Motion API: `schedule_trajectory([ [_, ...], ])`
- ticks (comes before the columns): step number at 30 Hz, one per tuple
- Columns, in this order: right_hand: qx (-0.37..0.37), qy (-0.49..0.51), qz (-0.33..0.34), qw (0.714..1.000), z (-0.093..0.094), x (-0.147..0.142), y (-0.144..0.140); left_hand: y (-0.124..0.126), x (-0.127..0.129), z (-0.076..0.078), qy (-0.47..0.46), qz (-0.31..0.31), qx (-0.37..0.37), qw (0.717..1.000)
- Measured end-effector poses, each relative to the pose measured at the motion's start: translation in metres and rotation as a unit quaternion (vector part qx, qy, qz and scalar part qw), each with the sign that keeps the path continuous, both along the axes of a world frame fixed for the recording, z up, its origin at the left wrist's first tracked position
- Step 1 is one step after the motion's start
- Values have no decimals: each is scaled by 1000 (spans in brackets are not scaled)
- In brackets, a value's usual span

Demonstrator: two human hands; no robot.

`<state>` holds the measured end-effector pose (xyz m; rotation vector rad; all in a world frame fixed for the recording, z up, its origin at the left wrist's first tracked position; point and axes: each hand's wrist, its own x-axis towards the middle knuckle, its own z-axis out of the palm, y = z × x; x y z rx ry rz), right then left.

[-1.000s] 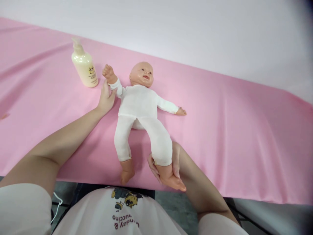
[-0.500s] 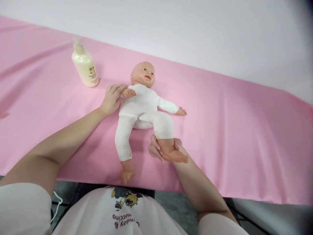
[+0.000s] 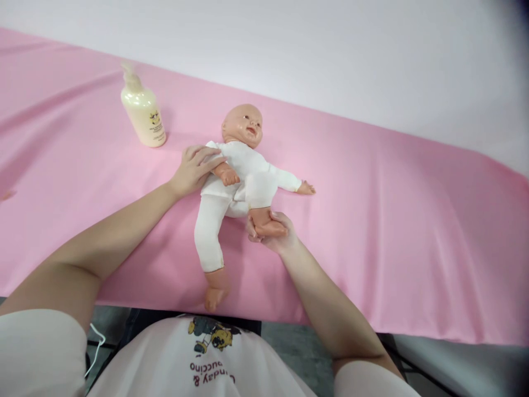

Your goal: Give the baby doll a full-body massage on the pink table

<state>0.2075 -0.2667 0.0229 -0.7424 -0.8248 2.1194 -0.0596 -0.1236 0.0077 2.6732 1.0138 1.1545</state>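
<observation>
Centrally on the pink cloth [image 3: 372, 220] lies a baby doll [image 3: 237, 171] in a white suit, face up, head toward the far side. Its one leg is folded up against the belly; the right hand [image 3: 270, 234] cups that bare foot, fingers curled round it. The left hand [image 3: 194, 171] wraps the doll's near arm at the sleeve, bending the forearm across the chest. Far left stands a cream pump bottle [image 3: 142, 113]; its small label is too fine to read. Upside-down lettering on the person's shirt [image 3: 215, 358] looks like "Lindsay & Puccino", partly hidden.
</observation>
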Motion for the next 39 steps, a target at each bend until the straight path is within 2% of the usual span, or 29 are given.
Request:
schedule_trajectory([
  [6, 16, -2, 18, 1000, 4, -4, -2, 0, 0, 0, -5, 5, -5, 1000],
  [11, 53, 45, 74, 995, -3, -1, -4, 3, -2, 0, -31, 9, -25, 999],
  [15, 71, 99, 186, 975, -11, 5, -6, 12, -7, -6, -96, 27, -34, 994],
  [18, 45, 109, 280, 953, -16, 9, -7, 22, -12, -14, -152, 31, -43, 987],
  [22, 24, 114, 429, 896, -20, 11, -8, 33, -15, -23, -222, 39, -72, 972],
  [26, 33, 106, 499, 860, -19, 13, -7, 41, -18, -30, -284, 35, -102, 953],
  [30, 70, 112, 528, 839, -19, 14, -6, 47, -21, -35, -315, 39, -124, 940],
  [32, 75, 113, 525, 840, -21, 15, -6, 47, -21, -35, -319, 39, -129, 938],
  [35, 65, 116, 463, 876, -26, 16, -8, 42, -20, -31, -300, 33, -119, 946],
  [39, 45, 98, 307, 946, -27, 14, -9, 30, -16, -21, -211, 41, -73, 974],
])
